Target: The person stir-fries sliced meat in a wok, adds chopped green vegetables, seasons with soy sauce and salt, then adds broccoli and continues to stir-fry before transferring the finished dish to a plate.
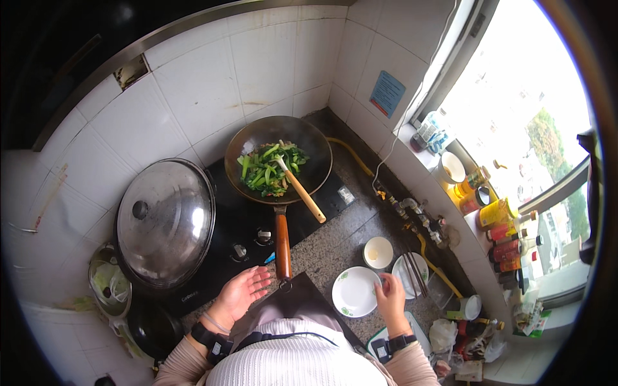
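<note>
My left hand (245,289) is held open, palm up and fingers apart, just left of the wok's wooden handle (283,246), with nothing in it. At the right edge of a white plate with green flower marks (356,292), my right hand (392,295) pinches the rim between thumb and fingers. The plate has no food on it. Chopped leafy greens (267,170) lie in the wok (311,130) on the black gas stove. A turner with a wooden handle (304,195) leans in the wok, its head among the greens.
A large domed metal lid (164,222) covers the left burner. Right of the plate are a small bowl (378,252) and another plate with chopsticks (410,275). Condiment bottles and jars (504,251) line the windowsill. A yellow gas hose (355,154) runs along the wall.
</note>
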### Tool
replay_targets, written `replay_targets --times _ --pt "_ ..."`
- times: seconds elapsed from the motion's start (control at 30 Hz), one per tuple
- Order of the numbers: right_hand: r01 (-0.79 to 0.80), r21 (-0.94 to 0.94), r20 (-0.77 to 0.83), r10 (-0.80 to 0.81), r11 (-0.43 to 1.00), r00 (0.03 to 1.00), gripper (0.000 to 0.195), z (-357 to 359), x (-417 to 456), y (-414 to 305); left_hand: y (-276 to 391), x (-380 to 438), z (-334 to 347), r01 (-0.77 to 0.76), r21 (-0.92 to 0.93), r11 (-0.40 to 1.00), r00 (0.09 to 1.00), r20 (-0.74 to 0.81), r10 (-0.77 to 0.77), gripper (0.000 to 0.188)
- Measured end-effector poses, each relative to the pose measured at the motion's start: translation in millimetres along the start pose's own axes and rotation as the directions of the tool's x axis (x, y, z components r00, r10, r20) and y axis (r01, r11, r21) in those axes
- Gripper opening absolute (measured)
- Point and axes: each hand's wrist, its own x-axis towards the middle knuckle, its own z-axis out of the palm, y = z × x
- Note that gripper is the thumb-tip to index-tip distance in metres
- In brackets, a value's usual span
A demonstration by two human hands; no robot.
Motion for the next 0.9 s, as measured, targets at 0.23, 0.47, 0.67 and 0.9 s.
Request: replay_targets --times 0.23,0.47,0.67,0.9 --pt "0.572 -0.378 0.207 -0.536 0.728 0.819 0.059 39 134 -211 -1 -15 2 -0.072 -0.018 0.997 0.995 0.068 0.073 0.036" --pt "0.729 -0.206 0.096 -0.728 0.652 0.679 0.024 -9 179 -245 -10 -36 -36 -0.132 -0.115 0.985 0.991 0.016 0.135 0.030" --pt "0.807 -0.204 0.267 -0.762 0.553 0.590 0.026 -39 130 -279 -14 -41 -46 -0.138 -0.191 0.972 0.990 0.013 0.143 0.030" --pt "0.797 -0.351 0.169 -0.804 0.491 0.570 0.036 8 161 -254 4 -7 2 -0.044 -0.083 0.996 0.963 0.261 0.064 0.038"
